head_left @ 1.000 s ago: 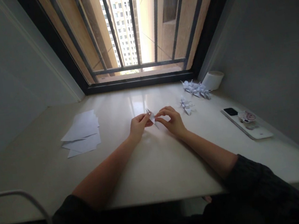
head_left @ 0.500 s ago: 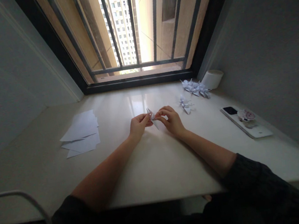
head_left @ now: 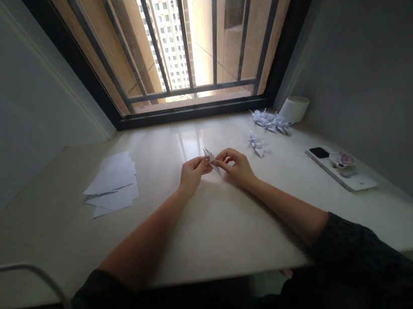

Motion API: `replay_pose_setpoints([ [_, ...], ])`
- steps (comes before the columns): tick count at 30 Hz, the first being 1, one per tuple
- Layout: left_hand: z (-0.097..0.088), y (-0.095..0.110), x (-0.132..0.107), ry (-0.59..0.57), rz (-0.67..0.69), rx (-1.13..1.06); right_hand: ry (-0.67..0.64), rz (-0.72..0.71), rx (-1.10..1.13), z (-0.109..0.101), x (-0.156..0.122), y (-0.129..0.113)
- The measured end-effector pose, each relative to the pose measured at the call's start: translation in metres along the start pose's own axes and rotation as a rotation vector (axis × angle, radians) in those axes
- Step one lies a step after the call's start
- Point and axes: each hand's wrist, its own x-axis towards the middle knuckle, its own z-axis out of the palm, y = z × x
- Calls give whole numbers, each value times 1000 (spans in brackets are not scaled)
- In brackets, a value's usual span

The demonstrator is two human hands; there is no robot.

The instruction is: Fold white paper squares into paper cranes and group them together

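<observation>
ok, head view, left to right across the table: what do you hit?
Stack of white sheets → left hand → folded paper, pinched by fingers of both hands → right hand → lone paper crane → phone.

A pale, glossy bench point(head_left: 217, 234) runs up to a wide window point(head_left: 184, 41) with a dark frame point(head_left: 193, 112) and dark upright bars point(head_left: 183, 31). Daylight comes through it and gleams on the bench near the sill. Outside stand tan walls and a tall white tower point(head_left: 169, 27). A plain grey left wall point(head_left: 5, 100) and right wall point(head_left: 375, 51) close the sides, both dim.
</observation>
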Motion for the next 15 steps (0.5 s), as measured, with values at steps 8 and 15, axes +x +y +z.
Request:
replay_pose_setpoints([
  [8,-1,0,0,-45,58,37,14,122,28,0,0,3],
  [15,-1,0,0,-54,45,44,26,178,84,3,0,4],
])
